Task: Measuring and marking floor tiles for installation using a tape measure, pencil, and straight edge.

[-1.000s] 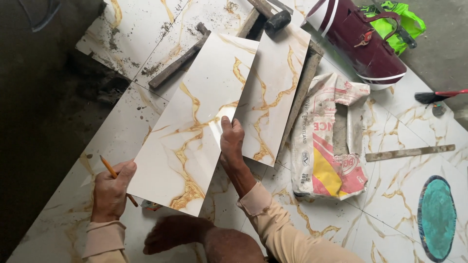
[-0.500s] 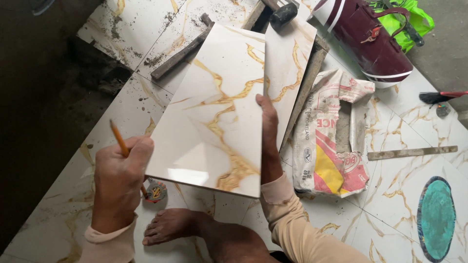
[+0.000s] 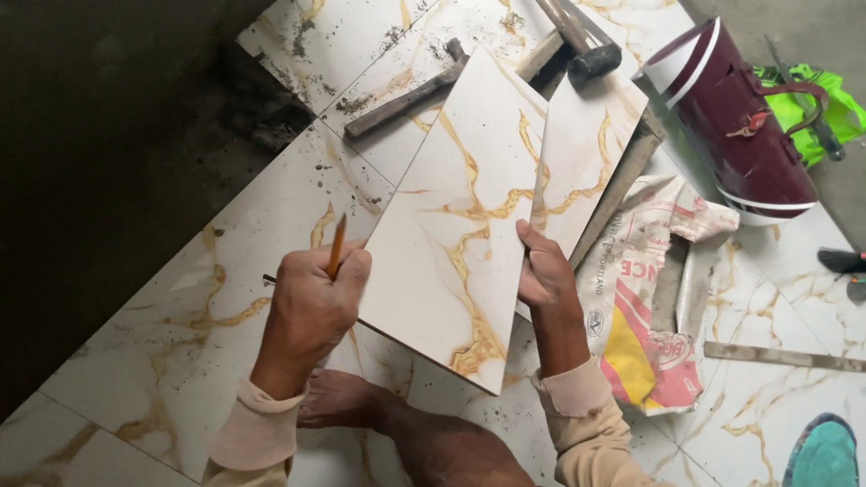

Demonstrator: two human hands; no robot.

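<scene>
The left hand grips a pencil and the tile edge; the right hand fingers curl around the opposite edge

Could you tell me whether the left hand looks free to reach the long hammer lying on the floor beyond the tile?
Probably not as things stand. The left hand is closed around a pencil and sits at the near edge of the marbled tile; the hammer lies past the tile's far end, so the raised tile stands between them.
</scene>
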